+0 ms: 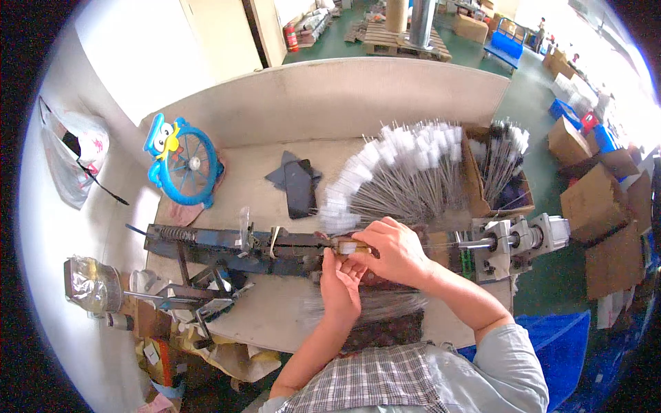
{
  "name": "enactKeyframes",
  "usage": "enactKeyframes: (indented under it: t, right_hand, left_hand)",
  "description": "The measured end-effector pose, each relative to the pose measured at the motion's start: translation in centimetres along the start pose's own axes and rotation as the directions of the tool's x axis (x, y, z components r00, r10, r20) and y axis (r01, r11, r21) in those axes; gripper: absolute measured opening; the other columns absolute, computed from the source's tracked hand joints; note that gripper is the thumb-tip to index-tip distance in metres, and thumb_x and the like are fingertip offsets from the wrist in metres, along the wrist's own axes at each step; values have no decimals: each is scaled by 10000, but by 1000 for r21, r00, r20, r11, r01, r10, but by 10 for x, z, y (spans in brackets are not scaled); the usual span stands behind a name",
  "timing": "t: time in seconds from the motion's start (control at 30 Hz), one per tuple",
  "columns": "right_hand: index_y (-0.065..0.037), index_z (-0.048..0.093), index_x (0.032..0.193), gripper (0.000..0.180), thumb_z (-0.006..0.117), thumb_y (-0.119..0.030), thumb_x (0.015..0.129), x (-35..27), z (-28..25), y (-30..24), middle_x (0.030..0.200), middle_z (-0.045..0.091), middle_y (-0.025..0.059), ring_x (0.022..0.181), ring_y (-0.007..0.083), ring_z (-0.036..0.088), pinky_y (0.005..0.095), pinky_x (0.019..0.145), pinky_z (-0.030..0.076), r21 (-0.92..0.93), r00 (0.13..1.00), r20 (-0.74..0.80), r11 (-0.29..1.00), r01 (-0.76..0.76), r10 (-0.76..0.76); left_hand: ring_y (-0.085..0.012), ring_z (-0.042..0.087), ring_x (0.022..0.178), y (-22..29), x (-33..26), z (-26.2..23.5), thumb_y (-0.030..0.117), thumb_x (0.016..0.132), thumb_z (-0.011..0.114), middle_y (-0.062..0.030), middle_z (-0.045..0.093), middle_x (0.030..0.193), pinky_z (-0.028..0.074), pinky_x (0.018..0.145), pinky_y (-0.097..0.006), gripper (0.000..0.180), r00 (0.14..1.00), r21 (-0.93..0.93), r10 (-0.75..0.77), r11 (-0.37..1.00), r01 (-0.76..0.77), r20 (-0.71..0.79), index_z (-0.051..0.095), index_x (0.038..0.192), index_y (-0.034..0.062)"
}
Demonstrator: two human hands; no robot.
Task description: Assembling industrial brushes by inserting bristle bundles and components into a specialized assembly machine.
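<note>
Both my hands meet at the right end of a long black metal fixture (296, 242) that lies across the table. My right hand (398, 251) bends over a small yellowish block with a white patch (349, 248), its fingers pinched together there. From below, my left hand (341, 286) brings its thumb and curled fingertips up to the same block. What the fingertips hold is too small to make out. A thin wire (444, 245) runs from beside my right hand toward a metal shaft and motor unit (513, 242) on the right.
Behind my hands fans a large pile of white-tipped wire brushes (406, 165); a cardboard box (475, 182) beside it holds darker ones. A black phone (299, 189) and a blue toy-like fan (189, 165) stand further left. Clear fine strands (385, 303) lie near my apron.
</note>
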State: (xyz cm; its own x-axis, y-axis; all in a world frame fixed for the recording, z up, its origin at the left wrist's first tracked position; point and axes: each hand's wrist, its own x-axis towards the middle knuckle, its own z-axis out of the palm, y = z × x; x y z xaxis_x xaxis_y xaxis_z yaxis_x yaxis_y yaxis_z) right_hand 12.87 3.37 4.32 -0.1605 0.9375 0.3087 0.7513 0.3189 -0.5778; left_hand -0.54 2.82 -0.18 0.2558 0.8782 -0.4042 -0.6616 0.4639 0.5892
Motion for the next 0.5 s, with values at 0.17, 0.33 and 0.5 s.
enactKeyframes:
  t: [0.17, 0.33, 0.5]
  right_hand:
    - [-74, 660, 910, 328, 716, -237, 630, -5, 14, -10, 860, 632, 33, 855, 215, 572, 346, 723, 450, -163, 977, -196, 985, 49, -81]
    - [-135, 677, 859, 253, 711, -222, 624, -13, 8, 3, 874, 615, -8, 857, 192, 561, 336, 732, 425, -185, 927, -290, 964, 189, -238]
    - [-162, 683, 847, 214, 697, -225, 643, -17, 1, 9, 884, 609, -19, 869, 188, 554, 339, 735, 422, -198, 935, -253, 960, 200, -247]
  left_hand:
    - [-173, 544, 956, -2, -3, 4, 312, 935, 414, -58, 580, 990, 413, 858, -322, 304, 996, -87, 92, 992, -94, -19, 515, 1055, 52]
    - [-138, 573, 878, -15, 5, -3, 132, 885, 506, -43, 587, 936, 450, 786, -282, 89, 992, -76, 113, 990, -116, -55, 536, 936, 66]
    - [-108, 570, 787, -12, 0, 9, 76, 849, 545, -26, 593, 854, 450, 734, -257, 15, 979, -26, 186, 982, -189, -84, 531, 847, 73]
